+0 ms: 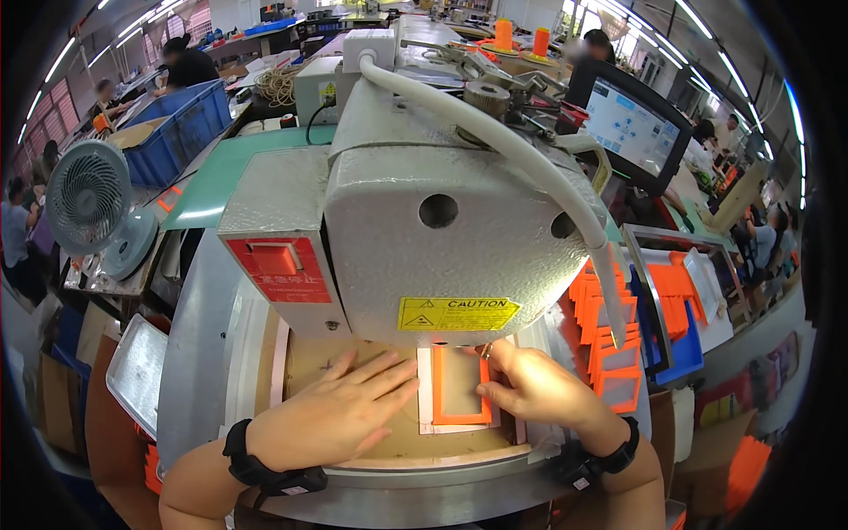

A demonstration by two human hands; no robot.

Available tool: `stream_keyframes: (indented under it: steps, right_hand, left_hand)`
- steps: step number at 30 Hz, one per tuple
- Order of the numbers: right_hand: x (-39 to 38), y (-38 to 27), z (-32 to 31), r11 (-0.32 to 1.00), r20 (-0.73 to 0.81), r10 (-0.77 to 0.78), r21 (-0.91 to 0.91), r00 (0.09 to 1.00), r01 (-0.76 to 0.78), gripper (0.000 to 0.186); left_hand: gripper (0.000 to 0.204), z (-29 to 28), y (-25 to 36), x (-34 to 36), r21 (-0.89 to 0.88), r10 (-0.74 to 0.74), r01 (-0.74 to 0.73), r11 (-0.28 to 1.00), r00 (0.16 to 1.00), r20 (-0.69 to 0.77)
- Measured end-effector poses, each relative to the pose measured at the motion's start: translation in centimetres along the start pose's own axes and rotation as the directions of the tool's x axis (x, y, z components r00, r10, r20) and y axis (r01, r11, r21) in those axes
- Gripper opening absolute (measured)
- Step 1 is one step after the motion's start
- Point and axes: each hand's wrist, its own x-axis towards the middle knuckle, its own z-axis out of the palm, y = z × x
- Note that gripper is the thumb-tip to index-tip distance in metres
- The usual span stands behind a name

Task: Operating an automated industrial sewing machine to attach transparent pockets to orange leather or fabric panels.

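Note:
Under the head of a grey sewing machine [415, 252] lies a tan board [300, 362]. On it, over a white backing strip [425, 380], rests a flat orange-bordered piece [461, 389] with a pale see-through middle. My left hand [340, 411] is spread flat on the board, its fingertips beside the white strip. At the piece's right edge, my right hand [534, 384] is closed, with thumb and curled fingers against the orange border. A small dark bit shows by the right fingertips, too small to name. Both wrists wear black bands.
Stacked orange-bordered pieces [616, 362] lie right of the machine, near a blue tray [685, 358]. A thick white cable [530, 155] curves down on the right. A red switch box [278, 265], a fan [93, 199], a metal tray [139, 371] and a screen [632, 128] surround the workplace.

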Motion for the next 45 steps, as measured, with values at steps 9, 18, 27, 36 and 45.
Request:
stream_keyframes:
  steps: [9, 18, 27, 36, 45]
  right_hand:
    - [0.7, 0.2, 0.7, 0.956, 0.033, -0.044, -0.290, 0.998, 0.052, 0.042]
    - [0.7, -0.2, 1.0, 0.898, 0.075, -0.013, -0.437, 0.997, 0.045, 0.047]
    - [-0.1, 2.9, 1.1, 0.916, -0.393, -0.312, -0.365, 0.865, 0.165, 0.021]
    - [1.2, 4.0, 1.1, 0.755, -0.258, -0.527, -0.580, 0.810, 0.306, 0.024]
    - [-0.3, 2.5, -1.0, 0.830, -0.111, -0.406, -0.460, 0.907, 0.316, 0.058]
  left_hand:
    - [0.063, -0.6, 0.4, 2.1, -0.028, -0.058, 0.056, 0.998, 0.997, -0.047]
    - [0.063, 1.4, 0.8, 3.9, 0.023, -0.186, 0.196, 0.980, 0.958, -0.219]
    - [0.056, 1.3, 0.4, 4.4, 0.011, -0.204, 0.208, 0.978, 0.967, -0.156]
    - [0.052, 1.1, 0.6, 4.2, -0.008, -0.232, 0.232, 0.973, 0.970, -0.076]
    - [0.052, -0.3, 1.3, 2.5, 0.043, 0.061, -0.058, 0.997, 0.995, -0.077]
